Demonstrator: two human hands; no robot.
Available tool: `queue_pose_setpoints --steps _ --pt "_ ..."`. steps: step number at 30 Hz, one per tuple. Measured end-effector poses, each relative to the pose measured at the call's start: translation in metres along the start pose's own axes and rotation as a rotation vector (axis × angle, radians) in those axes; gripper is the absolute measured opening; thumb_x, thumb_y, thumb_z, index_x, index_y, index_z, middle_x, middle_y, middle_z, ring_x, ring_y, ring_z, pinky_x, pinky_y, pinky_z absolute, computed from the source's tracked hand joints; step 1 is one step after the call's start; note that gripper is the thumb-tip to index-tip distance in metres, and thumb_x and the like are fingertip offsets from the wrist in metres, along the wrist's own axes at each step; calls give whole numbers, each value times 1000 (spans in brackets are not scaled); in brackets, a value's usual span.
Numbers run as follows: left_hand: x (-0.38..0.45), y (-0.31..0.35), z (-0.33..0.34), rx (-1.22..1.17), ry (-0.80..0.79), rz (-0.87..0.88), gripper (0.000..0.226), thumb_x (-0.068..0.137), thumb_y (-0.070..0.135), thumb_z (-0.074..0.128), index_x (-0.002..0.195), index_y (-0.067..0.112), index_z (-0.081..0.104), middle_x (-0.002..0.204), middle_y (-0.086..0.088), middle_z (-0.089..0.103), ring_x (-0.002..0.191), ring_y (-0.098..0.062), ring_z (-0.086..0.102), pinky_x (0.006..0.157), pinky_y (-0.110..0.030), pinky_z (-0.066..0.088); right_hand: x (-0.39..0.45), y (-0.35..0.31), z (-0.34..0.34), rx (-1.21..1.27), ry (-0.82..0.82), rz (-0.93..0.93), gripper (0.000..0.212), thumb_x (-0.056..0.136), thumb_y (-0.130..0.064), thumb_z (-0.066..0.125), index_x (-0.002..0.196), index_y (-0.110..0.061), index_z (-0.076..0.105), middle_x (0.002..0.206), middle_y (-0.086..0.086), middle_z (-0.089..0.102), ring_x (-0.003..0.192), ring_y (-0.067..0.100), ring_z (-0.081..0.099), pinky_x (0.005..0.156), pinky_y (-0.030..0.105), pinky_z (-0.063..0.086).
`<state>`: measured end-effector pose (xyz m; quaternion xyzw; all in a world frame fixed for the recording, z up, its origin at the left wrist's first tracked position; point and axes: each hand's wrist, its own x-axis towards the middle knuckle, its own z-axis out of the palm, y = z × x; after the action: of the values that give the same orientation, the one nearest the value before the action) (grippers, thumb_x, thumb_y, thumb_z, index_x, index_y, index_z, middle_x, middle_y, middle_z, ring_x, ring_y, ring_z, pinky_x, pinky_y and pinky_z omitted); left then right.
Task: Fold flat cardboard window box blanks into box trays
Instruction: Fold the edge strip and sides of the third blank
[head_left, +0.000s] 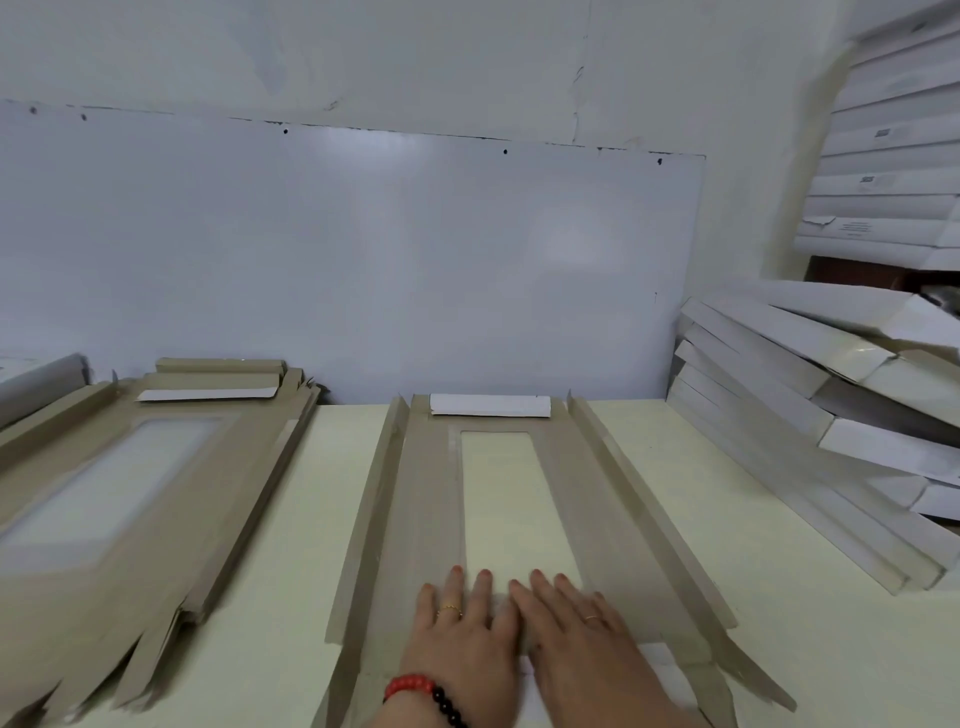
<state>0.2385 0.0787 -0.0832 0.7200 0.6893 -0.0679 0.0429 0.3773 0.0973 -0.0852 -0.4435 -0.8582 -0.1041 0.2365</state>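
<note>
Two hands lie flat on the blank in front of us, palms down and fingers spread, gripping nothing. Our left hand (462, 634) wears a ring and a red and black bead bracelet (423, 693) at the wrist; our right hand (582, 639) wears a ring too and sits just beside the left, thumbs nearly touching. Both press on the near end of the window box blank (431, 519), which lies lengthwise on the pale counter (727, 519) with its brown side up. Its long side flaps are tilted upward on both sides, and a white end flap (490, 405) stands folded at the far end against the wall board (363, 260). Through the clear window (509, 493) we see the counter surface.

To our left sits a stack of flat blanks (130, 493), also brown side up with a window in the top one. To our right, white folded trays (810, 415) lean in a slanting pile, with more white boxes (883, 156) stacked above them.
</note>
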Motion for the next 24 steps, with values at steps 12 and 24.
queue_pose_setpoints --steps 12,24 --pt "-36 -41 -25 67 281 94 38 88 19 32 119 23 55 122 -10 53 119 -29 50 99 -36 41 -23 57 -29 -191 52 -74 33 62 -21 62 93 -20 74 92 1 74 69 20 72 73 29 52" --pt "-59 -47 -32 -122 212 270 30 93 40 35 87 30 63 91 8 57 88 -9 60 70 -17 47 -22 73 -43 -78 -167 -453 19 57 -39 75 75 -34 73 74 -17 63 61 0 60 59 11 49"
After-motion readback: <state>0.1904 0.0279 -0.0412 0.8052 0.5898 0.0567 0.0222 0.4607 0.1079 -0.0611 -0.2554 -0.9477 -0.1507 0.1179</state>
